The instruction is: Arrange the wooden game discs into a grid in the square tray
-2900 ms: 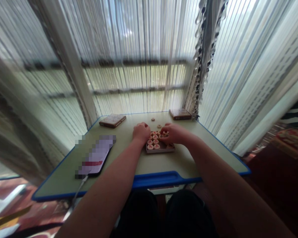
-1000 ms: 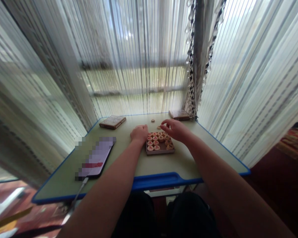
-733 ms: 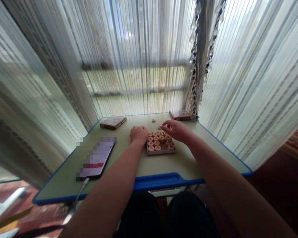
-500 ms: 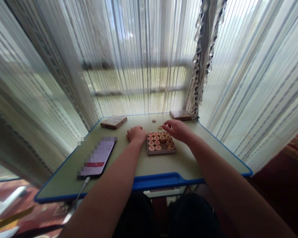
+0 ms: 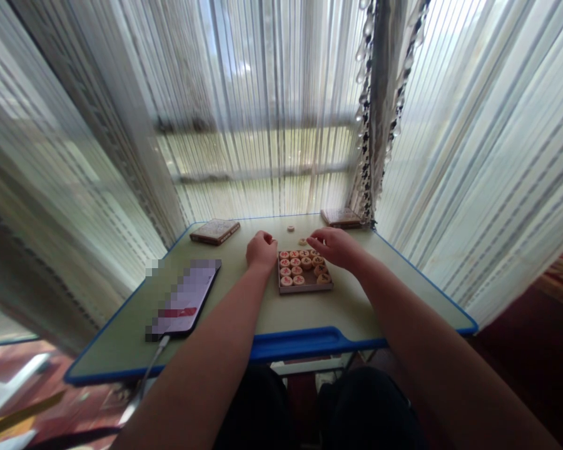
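Observation:
A shallow box [image 5: 304,288] of round wooden Chinese chess pieces with red and dark characters lies before me; a gap shows toward its lower right. My left hand [image 5: 261,251] is just left of the box, its fingers curled in and pinched; a pale bit shows at the fingertips, too small to name. Over the box's upper right corner reaches my right hand [image 5: 331,244], fingers bent but apart. Its fingertips are at the edge of a loose chess piece [image 5: 303,242] on the table behind the box. Another loose chess piece [image 5: 291,229] lies farther back.
On the pale green table [image 5: 356,312] with blue edging, a phone [image 5: 187,300] with a white cable [image 5: 156,362] lies at left. A flat brown box [image 5: 216,230] stands back left, a similar flat box [image 5: 341,217] back right. Sheer curtains [image 5: 272,156] hang behind.
My left hand has shifted slightly to the right and up and turned, bringing its fingertips toward the box's upper left corner. My right hand and the loose pieces stay nearly where they were.

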`<state>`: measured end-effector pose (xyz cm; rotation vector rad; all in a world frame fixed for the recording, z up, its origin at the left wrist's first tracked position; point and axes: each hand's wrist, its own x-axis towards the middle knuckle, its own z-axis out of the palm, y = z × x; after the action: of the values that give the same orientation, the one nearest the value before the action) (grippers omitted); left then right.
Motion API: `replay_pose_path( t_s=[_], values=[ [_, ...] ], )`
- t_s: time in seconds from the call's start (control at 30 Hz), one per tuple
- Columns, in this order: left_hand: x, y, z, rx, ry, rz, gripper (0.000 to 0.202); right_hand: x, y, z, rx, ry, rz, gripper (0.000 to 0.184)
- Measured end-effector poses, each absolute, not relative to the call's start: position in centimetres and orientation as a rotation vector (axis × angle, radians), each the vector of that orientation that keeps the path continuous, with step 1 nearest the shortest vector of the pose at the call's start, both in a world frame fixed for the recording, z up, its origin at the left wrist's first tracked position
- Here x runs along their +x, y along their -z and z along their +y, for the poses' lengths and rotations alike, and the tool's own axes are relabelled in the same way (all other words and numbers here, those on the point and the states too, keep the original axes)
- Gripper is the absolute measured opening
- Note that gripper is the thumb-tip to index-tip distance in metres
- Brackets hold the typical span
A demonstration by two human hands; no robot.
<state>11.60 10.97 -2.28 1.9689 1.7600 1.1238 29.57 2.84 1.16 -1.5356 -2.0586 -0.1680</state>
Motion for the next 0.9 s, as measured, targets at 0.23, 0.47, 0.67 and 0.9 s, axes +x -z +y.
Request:
replay_pose_path(
  t_s=[0.23,0.47,0.67,0.9],
  values=[
    [11.76,2.90,11.60,2.054,-1.156,1.643,0.021,29.58,-1.06,2.86,-1.556,0.159,-2.070,0.034],
    [11.79,2.89,11.52,2.109,-1.081,1.644,0.020,29.49,-1.08,2.82,-1.597,0.160,-2.067,0.026],
    [11.71,2.94,11.41,2.124,-1.071,1.650,0.021,29.61,-0.75,3.05,-1.628,0.137,-2.071,0.024],
    [12.16,2.37,10.92,2.060,-1.287,1.489,0.020,29.97,-0.56,3.44,-1.622,0.120,-2.069,0.024]
  ],
)
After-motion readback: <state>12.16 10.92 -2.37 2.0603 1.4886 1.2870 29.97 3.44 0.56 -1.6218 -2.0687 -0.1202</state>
